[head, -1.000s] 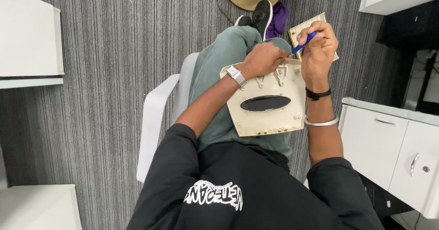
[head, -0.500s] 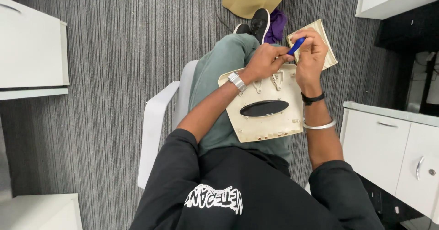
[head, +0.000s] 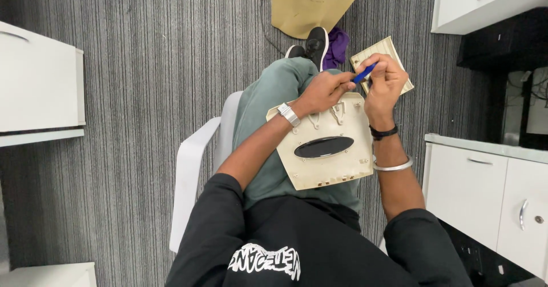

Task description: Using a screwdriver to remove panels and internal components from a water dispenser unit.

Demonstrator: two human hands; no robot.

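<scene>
1. Right hand (head: 383,84): fingers closed around the blue tool (head: 363,73), gripping its lower end.
2. Blue tool: long axis runs diagonally, upper tip pointing up and to the right, over the far edge of the cream panel (head: 324,144).
3. Left hand (head: 322,90): fingers curled together, fingertips meeting the tool's lower end; the hand rests on the panel's far edge.
4. Cream panel: lies on the person's lap, with a dark oval opening (head: 323,146) at centre.
5. Ribbed cream piece (head: 399,55): lies behind the right hand.
6. Surroundings: white chair (head: 194,167), grey striped carpet (head: 142,64), white cabinets (head: 485,195), tan bag (head: 311,4).
</scene>
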